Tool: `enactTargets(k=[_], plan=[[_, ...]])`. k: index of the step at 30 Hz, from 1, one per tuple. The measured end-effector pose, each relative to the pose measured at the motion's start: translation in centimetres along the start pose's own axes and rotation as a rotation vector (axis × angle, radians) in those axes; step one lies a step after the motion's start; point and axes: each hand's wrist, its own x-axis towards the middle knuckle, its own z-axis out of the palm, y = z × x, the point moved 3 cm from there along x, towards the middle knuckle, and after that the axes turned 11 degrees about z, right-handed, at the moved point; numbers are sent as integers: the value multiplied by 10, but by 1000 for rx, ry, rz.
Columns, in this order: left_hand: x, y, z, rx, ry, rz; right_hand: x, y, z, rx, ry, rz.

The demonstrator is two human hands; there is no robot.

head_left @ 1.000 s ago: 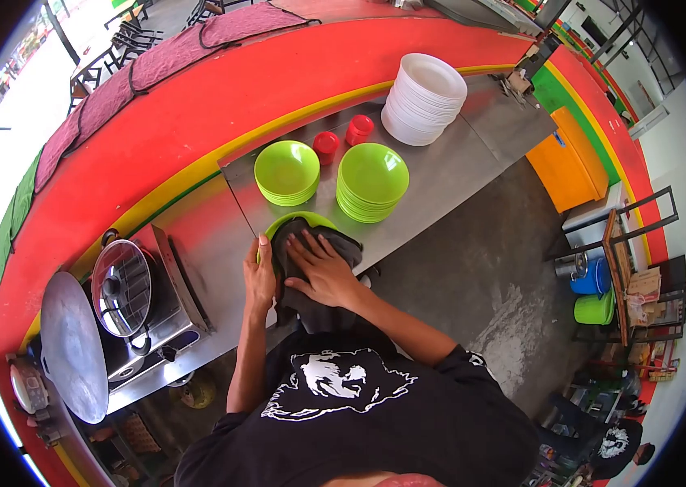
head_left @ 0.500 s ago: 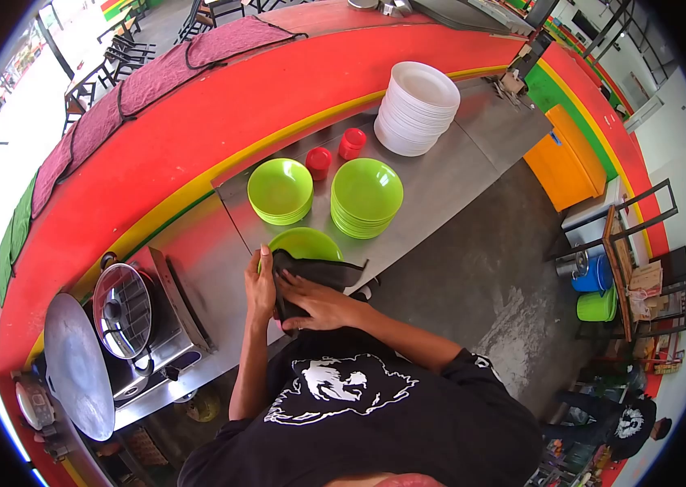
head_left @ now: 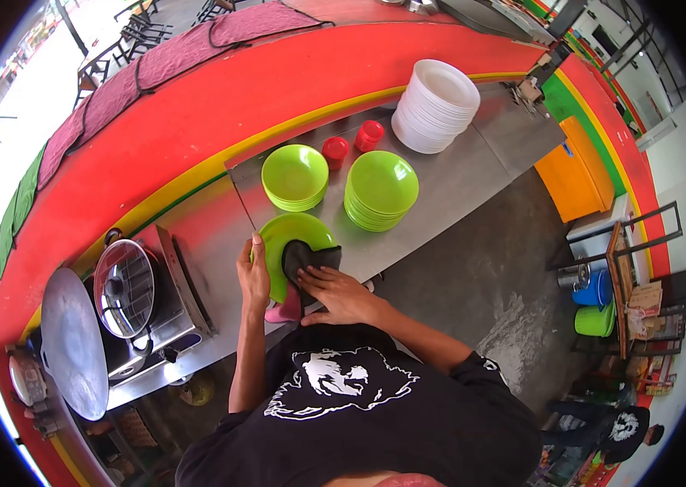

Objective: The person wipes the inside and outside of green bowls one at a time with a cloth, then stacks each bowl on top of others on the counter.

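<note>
In the head view, my left hand (head_left: 254,274) grips the left rim of a green bowl (head_left: 276,233), thumb up along its edge. My right hand (head_left: 341,294) presses a dark cloth (head_left: 297,256) into the bowl's right side, its fingers spread over the fabric. A pink cloth (head_left: 284,309) lies at the bowl's near edge, partly covered by the dark one. Just beyond stand two stacks of green bowls, one on the left (head_left: 295,172) and one on the right (head_left: 382,188).
Behind the stacks are two red containers, a left one (head_left: 335,152) and a right one (head_left: 370,135), and a tall stack of white bowls (head_left: 435,105). Left of my hands, a lidded pot (head_left: 125,288) and a wide metal pan (head_left: 73,344) sit by the stove. Another person (head_left: 615,426) is at lower right.
The dark cloth has moved off my left hand and lies lower inside the bowl, exposing more of its green surface. The pink cloth now shows more. The whole view has shifted slightly.
</note>
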Motion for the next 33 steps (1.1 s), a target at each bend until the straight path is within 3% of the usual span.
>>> enactTargets(k=[5,8,9,13,19,25,28,29,31,33], plan=[[-13,-1,14,-59,106,-18,13,-23,-11,458,-170,-147],[-19,19,15,-25,-4,30,31,-23,-15,538,3,-220],[-17,15,15,-115,15,35,32,-28,-16,433,-33,-162],[-20,20,8,-105,70,62,13,-42,1,84,212,-67],[-10,27,-9,52,-40,82,-5,-21,-12,-138,170,-27],[-11,23,4,-65,-106,77,6,-20,14,76,371,-113],[-27,20,10,-144,-199,-3,14,-31,18,495,147,151],[-28,11,9,-162,-196,-18,15,-36,11,495,99,174],[-28,7,1,-231,-193,-128,10,-36,26,347,253,62],[-17,15,-13,-289,-241,-118,3,-34,32,169,362,-57]])
